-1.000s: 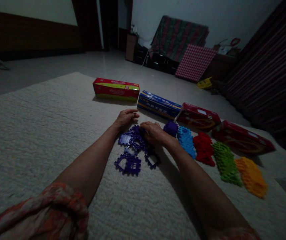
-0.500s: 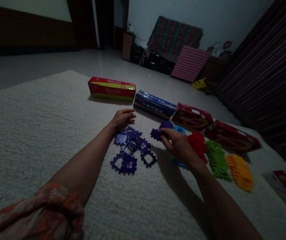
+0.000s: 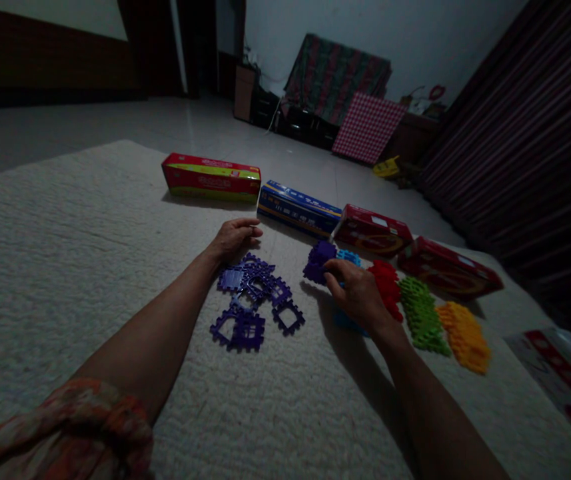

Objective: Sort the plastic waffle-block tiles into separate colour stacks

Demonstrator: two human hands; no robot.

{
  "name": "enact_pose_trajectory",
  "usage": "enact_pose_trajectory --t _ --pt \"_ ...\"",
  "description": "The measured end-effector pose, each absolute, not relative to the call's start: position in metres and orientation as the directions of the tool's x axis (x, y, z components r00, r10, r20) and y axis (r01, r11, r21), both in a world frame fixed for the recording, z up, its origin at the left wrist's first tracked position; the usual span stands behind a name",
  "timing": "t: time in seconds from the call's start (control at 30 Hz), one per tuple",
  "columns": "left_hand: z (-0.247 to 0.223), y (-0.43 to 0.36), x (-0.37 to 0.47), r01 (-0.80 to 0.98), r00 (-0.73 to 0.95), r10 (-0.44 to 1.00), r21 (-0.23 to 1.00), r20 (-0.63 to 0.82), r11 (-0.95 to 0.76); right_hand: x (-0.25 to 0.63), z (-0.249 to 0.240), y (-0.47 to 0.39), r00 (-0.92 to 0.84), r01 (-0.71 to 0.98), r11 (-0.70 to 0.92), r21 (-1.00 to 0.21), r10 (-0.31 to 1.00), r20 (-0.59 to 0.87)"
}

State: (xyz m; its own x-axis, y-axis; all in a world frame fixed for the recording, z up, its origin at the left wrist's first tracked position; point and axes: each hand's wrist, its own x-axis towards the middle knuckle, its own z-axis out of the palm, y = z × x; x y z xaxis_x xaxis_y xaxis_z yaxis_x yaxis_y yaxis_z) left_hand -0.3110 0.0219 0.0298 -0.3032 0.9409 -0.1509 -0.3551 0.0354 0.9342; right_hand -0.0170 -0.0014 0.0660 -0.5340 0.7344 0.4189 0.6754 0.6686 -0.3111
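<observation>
Loose purple notched pieces (image 3: 258, 287) lie spread on the pale mat between my arms. My left hand (image 3: 236, 238) rests just behind them, fingers apart and holding nothing. At the near edge of a purple stack (image 3: 321, 259) is my right hand (image 3: 352, 283), its thumb and fingers closed around a purple piece at the fingertips. Light blue pieces (image 3: 349, 256) show behind my right hand, and others are partly hidden under it. To the right are piles of red pieces (image 3: 386, 287), green pieces (image 3: 422, 317) and orange pieces (image 3: 465, 337).
A red and yellow box (image 3: 210, 179), a blue box (image 3: 298, 208) and two dark red boxes (image 3: 374, 230) form a row behind the pieces. A red and white package (image 3: 560, 373) lies at the right edge of the mat (image 3: 85, 267).
The purple piece in my right hand has come from the left side of the purple stack onto or against it. My left hand stays in place while the view shifts slightly.
</observation>
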Motion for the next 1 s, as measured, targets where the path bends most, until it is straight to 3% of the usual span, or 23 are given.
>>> enact_pose_trajectory --t 0.47,0.77,0.9,1.0 --pt "0.028 0.022 -0.311 -0.341 -0.305 0.942 0.940 -0.141 0.030 -0.015 0.066 -0.005 -0.477 0.841 0.529 -0.111 0.823 0.307" --pt "0.026 0.023 -0.315 -0.313 -0.290 0.950 0.949 -0.113 0.018 -0.016 0.064 -0.002 -0.487 0.851 0.524 0.010 0.783 0.387" --pt "0.025 0.023 -0.315 -0.294 -0.295 0.949 0.955 -0.111 0.021 -0.017 0.065 -0.003 -0.488 0.834 0.551 -0.027 0.760 0.430" --pt "0.025 0.024 -0.315 -0.286 -0.289 0.952 0.958 -0.105 0.019 -0.020 0.069 -0.011 -0.623 0.691 0.698 -0.185 0.706 0.337"
